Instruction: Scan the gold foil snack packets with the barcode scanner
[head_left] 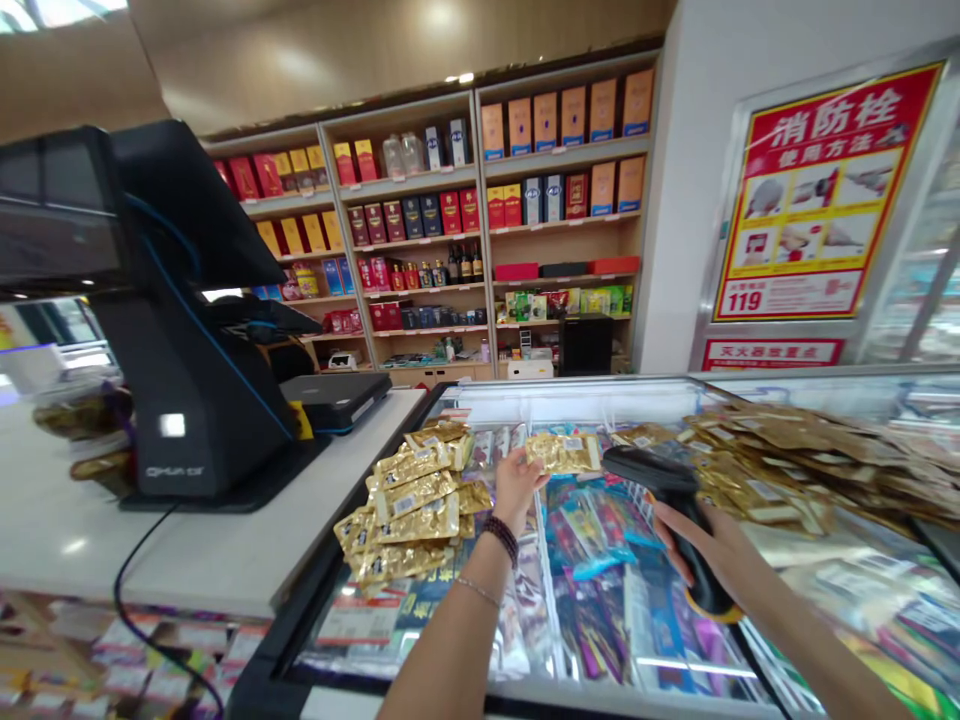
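Note:
My left hand [520,485] pinches the left end of a gold foil packet [564,454], held flat above the glass freezer top with a white label facing up. In my right hand [701,550] is a black barcode scanner [679,500] with a yellow ring at its base, fingers wrapped round the handle. The scanner's head points left, close to the packet's right end. Left of my left hand lies a loose pile of gold foil packets [416,505]. Beyond the scanner, on the right, a larger heap of similar gold packets [780,450] is spread out.
A black checkout terminal [202,400] stands on the white counter [60,555] at left, its cable hanging over the front. Bagged goods [592,525] show through the freezer glass. Shelves of boxed bottles [450,215] line the back wall; a red sign [825,200] hangs right.

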